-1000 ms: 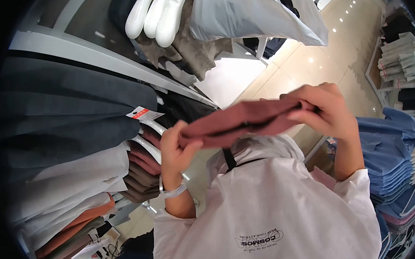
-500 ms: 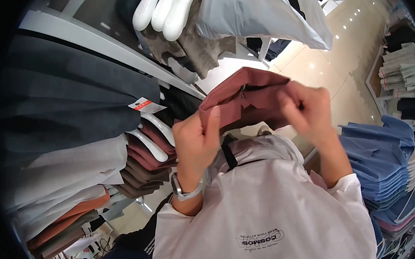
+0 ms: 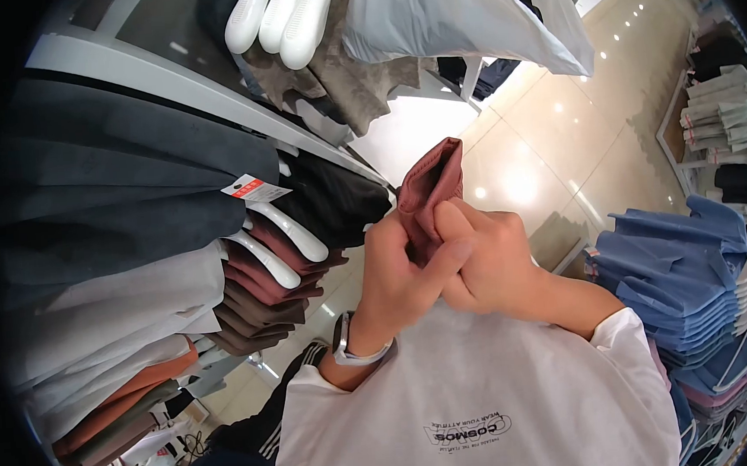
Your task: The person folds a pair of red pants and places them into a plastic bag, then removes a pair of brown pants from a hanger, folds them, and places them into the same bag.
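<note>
A reddish-brown garment (image 3: 431,177) is bunched up in front of my chest, its top edge folded together and standing above my fingers. My left hand (image 3: 407,274), with a watch on the wrist, is closed round its left side. My right hand (image 3: 489,255) grips the other side, and the two hands touch. The lower part of the garment is hidden behind my hands and my white shirt (image 3: 471,382).
On the left hang dark and light garments (image 3: 119,181), a price tag (image 3: 255,188) and white hangers (image 3: 283,239). Above are more white hangers (image 3: 298,22) and a grey plastic bag (image 3: 453,11). Blue shirts (image 3: 679,272) hang on the right. A person's dark striped sleeve (image 3: 273,413) shows at lower left.
My hands have come together, and the garment that was spread wide between them is now gathered into a narrow fold. The view has shifted slightly.
</note>
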A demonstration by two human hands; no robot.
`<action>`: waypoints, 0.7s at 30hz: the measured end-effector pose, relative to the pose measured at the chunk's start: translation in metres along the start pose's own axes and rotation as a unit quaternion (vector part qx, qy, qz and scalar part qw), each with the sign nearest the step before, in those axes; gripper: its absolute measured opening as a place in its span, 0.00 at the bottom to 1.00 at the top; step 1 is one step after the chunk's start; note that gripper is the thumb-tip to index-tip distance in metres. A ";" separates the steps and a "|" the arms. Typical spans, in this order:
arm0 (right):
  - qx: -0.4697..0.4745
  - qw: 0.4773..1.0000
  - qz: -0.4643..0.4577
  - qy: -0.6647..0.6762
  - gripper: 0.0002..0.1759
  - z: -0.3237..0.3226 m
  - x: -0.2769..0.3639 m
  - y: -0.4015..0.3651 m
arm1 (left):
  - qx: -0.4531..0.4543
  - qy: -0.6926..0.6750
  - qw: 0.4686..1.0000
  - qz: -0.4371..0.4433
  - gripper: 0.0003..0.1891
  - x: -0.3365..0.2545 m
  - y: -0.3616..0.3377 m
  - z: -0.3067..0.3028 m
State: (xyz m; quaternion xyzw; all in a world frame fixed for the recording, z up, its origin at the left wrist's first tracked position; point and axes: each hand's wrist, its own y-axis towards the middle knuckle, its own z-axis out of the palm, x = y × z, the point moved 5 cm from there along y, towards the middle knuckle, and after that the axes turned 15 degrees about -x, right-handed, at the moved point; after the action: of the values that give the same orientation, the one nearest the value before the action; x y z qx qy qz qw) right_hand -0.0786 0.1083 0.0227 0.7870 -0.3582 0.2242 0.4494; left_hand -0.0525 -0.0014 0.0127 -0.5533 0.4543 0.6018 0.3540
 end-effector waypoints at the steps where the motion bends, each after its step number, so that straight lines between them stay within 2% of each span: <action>1: -0.008 1.000 -0.006 0.001 0.09 0.002 0.000 -0.001 | 0.014 -0.001 0.999 -0.034 0.11 0.002 -0.001 0.001; 4: 0.016 0.999 -0.023 0.017 0.10 0.001 0.000 -0.003 | 0.009 -0.092 0.981 -0.171 0.12 0.015 0.002 0.001; 7: 0.089 0.993 -0.017 0.072 0.11 -0.007 -0.008 -0.003 | -0.019 -0.094 0.983 -0.156 0.12 0.020 0.005 -0.006; 8: 0.117 0.988 -0.012 0.097 0.12 -0.008 -0.011 -0.002 | 0.010 -0.093 0.985 -0.145 0.12 0.020 0.008 -0.007; 11: -0.101 0.969 0.090 0.207 0.17 -0.025 -0.032 0.011 | 0.100 -0.070 0.989 -0.078 0.13 0.012 0.022 -0.012; 12: -0.118 0.966 0.093 0.213 0.28 -0.023 -0.045 0.015 | 0.142 -0.055 0.987 -0.053 0.13 0.008 0.026 -0.014; 14: 0.034 0.917 0.185 0.351 0.44 -0.006 -0.064 0.025 | 0.224 -0.025 0.974 -0.005 0.12 -0.002 0.033 -0.016; 15: 0.147 0.894 0.175 0.386 0.43 0.000 -0.074 0.029 | 0.233 -0.005 0.973 -0.003 0.12 -0.008 0.037 -0.015; 17: 0.207 0.884 0.210 0.363 0.34 -0.006 -0.063 0.037 | 0.251 0.035 0.967 0.005 0.11 -0.021 0.043 -0.010; 18: 0.237 0.877 0.227 0.350 0.30 -0.008 -0.057 0.042 | 0.231 0.050 0.971 0.011 0.11 -0.021 0.045 -0.013; 19: 0.226 0.898 0.190 0.327 0.20 -0.009 -0.052 0.048 | 0.211 0.065 0.975 0.017 0.11 -0.020 0.045 -0.015; 20: 0.231 0.902 0.178 0.320 0.19 -0.010 -0.053 0.049 | 0.192 0.080 0.978 0.022 0.11 -0.017 0.046 -0.017; 21: 0.234 0.906 0.166 0.312 0.18 -0.010 -0.055 0.051 | 0.151 0.072 0.983 0.081 0.12 -0.016 0.046 -0.019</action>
State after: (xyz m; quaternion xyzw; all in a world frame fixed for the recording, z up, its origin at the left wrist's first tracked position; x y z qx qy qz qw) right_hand -0.1534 0.1199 0.0185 0.6887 -0.2628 0.6069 0.2971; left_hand -0.0867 -0.0334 0.0359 -0.4964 0.6075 0.5115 0.3505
